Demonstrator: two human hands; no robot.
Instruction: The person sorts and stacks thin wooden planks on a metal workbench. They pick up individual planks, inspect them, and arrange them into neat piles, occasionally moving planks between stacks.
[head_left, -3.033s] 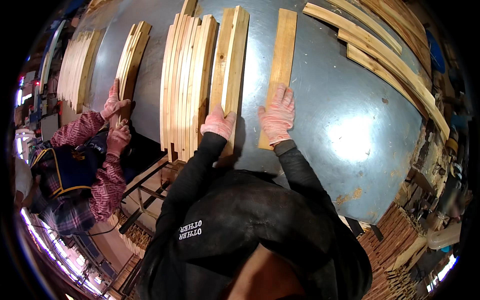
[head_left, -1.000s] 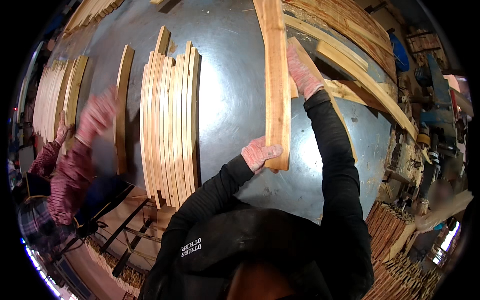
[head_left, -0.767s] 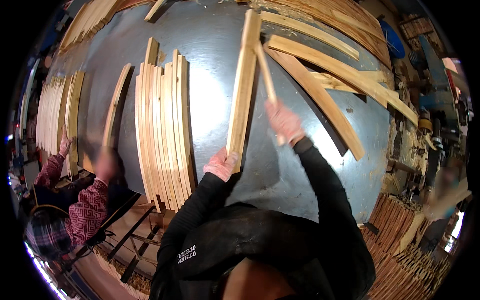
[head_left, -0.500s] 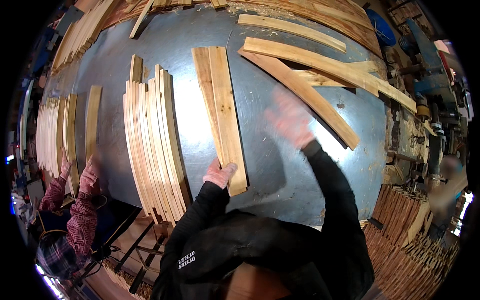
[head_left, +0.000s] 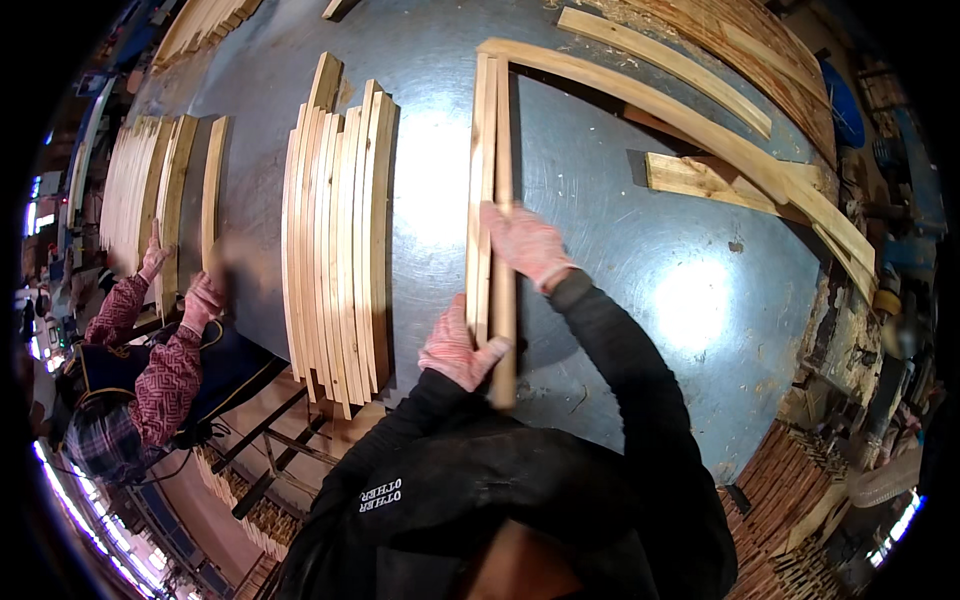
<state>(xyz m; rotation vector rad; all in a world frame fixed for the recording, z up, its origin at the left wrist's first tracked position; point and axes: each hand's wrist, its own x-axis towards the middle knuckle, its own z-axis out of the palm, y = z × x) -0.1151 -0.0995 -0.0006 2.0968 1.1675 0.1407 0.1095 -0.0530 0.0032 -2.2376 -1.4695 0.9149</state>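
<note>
My left hand [head_left: 456,350], in a pinkish knit glove, grips the near part of a few narrow wooden boards [head_left: 481,150] that stand on edge, thumb on the right side and fingers on the left. My right hand [head_left: 528,247], gloved alike, is closed over the right-hand wooden board [head_left: 503,130] at about mid-length. These boards stand side by side, running away from me. Their far ends meet the tip of a long slanting board [head_left: 650,85]. The palms hide part of the boards, and the near end of the right one is blurred.
A row of wooden strips [head_left: 335,240] lies to the left on the blue-grey metal table [head_left: 640,230]. Farther left, a co-worker's gloved hands [head_left: 203,300] are at another row [head_left: 135,190]. Crossed boards [head_left: 700,180] lie to the right. Stacked wood [head_left: 770,490] stands beyond the near right edge.
My right hand has come left and taken hold of a board that lay slanting at right. It now stands beside the left hand's boards, which have turned from flat onto edge. The view has shifted.
</note>
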